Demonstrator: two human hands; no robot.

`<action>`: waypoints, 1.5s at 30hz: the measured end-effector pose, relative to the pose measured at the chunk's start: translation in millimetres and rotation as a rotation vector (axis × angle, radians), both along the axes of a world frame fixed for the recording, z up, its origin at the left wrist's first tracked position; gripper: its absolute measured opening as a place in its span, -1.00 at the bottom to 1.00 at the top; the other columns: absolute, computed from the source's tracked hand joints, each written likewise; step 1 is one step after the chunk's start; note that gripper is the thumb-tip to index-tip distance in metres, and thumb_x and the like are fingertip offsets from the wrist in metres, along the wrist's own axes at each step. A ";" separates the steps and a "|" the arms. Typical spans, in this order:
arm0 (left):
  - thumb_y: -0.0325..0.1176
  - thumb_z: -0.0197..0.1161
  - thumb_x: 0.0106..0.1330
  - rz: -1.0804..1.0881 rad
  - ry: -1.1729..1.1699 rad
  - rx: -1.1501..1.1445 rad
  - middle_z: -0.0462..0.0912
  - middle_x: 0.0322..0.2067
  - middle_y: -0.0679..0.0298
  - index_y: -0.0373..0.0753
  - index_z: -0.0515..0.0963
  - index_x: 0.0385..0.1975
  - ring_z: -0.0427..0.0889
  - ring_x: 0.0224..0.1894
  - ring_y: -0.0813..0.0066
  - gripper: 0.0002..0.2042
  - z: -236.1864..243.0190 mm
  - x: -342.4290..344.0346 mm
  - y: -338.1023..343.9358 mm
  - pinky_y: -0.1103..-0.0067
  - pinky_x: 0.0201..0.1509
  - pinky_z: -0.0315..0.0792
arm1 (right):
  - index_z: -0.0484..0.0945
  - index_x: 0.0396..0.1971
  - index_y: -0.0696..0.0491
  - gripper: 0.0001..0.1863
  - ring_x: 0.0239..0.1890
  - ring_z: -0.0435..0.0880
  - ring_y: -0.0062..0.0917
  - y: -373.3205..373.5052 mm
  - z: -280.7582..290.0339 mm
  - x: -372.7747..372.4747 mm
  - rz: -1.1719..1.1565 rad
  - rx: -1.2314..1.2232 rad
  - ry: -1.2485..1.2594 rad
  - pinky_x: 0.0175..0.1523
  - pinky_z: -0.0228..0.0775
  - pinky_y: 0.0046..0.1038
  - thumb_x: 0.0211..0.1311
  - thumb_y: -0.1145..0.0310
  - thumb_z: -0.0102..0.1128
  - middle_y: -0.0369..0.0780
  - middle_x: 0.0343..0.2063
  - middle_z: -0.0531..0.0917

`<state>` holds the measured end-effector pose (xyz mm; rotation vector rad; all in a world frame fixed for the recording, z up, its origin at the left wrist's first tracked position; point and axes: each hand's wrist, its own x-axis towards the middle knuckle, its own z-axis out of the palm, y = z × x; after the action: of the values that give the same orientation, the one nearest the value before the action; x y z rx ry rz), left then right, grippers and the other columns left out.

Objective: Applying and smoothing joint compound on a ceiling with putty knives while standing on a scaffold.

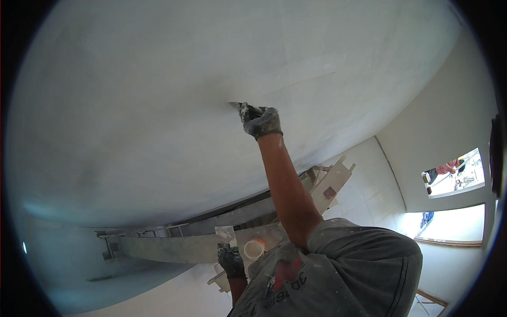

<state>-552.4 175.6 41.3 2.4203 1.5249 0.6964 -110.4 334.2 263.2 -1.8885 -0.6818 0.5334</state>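
Note:
My right hand [261,121], in a dark work glove smeared with white, is raised at the end of a stretched arm. Its fingers are wrapped round a putty knife [233,104], whose thin blade meets the broad pale surface [174,105] overhead; the handle is mostly hidden. Lower down, near my body, my left hand [231,261] wears a similar gloved covering and grips a wide scraper [225,234]. The scraper's flat rectangular blade points upward, with some pale paste near its base. Beside that hand stands a white bucket [254,248] with an orange rim.
A long plank platform [174,249] runs below me to the left. Wooden boards [334,182] lean at a slant on the right. Farther right, the wall has a window opening [455,174] with a person beyond it, and a bright doorway [454,224].

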 end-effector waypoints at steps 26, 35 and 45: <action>-0.50 0.09 0.32 -0.140 -0.811 -0.408 0.65 -0.15 0.02 -0.43 0.57 -0.10 0.65 -0.16 0.20 -0.77 -27.4 68.4 34.5 0.41 -0.06 0.52 | 0.41 -0.37 0.24 -0.83 -0.44 0.62 -0.11 -97.1 132.1 189.9 -0.397 0.965 0.527 -0.32 0.60 -0.12 0.28 0.41 -0.06 0.02 -0.41 0.57; -0.38 0.00 0.45 -0.087 -0.646 -0.525 0.62 -0.11 0.11 -0.48 0.49 0.02 0.61 -0.10 0.38 -0.69 -31.1 55.9 22.6 0.51 -0.03 0.50 | 0.44 0.01 0.28 -0.66 -0.30 0.68 -0.15 -137.1 156.8 175.7 -0.263 0.948 0.219 -0.18 0.66 -0.21 0.30 0.43 0.00 -0.06 -0.34 0.63; -0.55 0.25 0.06 0.052 -0.894 -0.552 0.66 -0.23 -0.15 -0.41 0.61 -0.20 0.63 -0.11 -0.21 -0.74 -46.1 33.6 24.2 0.16 -0.02 0.51 | 0.51 0.12 0.08 -0.52 -0.12 0.70 -0.37 -95.6 56.4 226.2 -0.608 0.547 -0.551 -0.04 0.50 -0.45 0.14 0.47 0.05 -0.17 -0.08 0.70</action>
<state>-518.8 199.8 -4.8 1.3648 1.1679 1.0075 115.9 238.6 319.6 -1.5905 -0.4848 -0.5347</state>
